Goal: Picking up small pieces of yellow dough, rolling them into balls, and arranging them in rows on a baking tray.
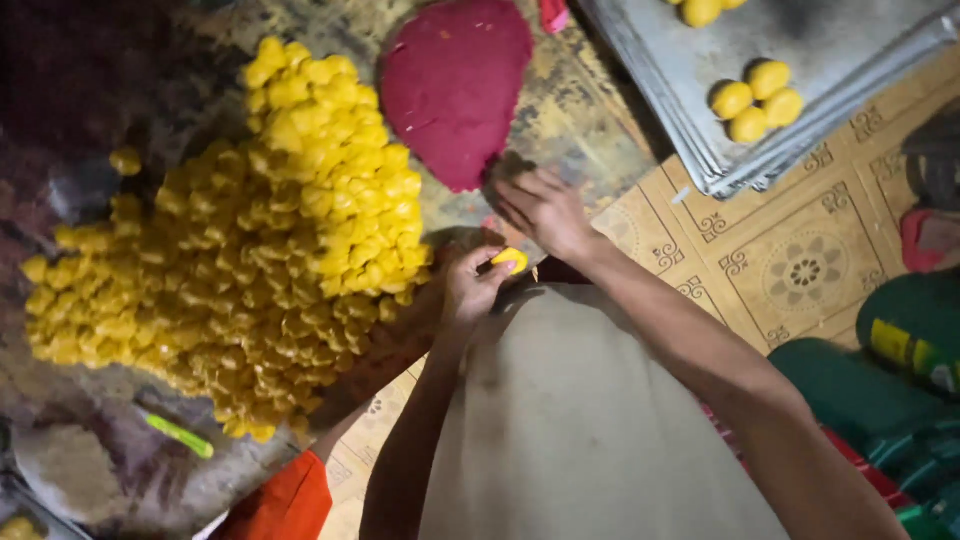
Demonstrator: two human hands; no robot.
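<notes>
Dough ball [510,260] in left hand [470,290], pile edge [400,290] adj.

metal tray [800,120] with yellow balls [757,98] | green pen [178,434] | patterned floor mat [800,270] | green containers [900,370]

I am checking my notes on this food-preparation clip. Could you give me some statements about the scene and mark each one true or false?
1. The left hand holds a small yellow piece. True.
2. The right hand rests on the metal tray. False: it is at the edge of the dark red dough slab.
3. The big heap of yellow balls lies left of the hands. True.
4. The tray is bare. False: it carries a few yellow balls.
</notes>
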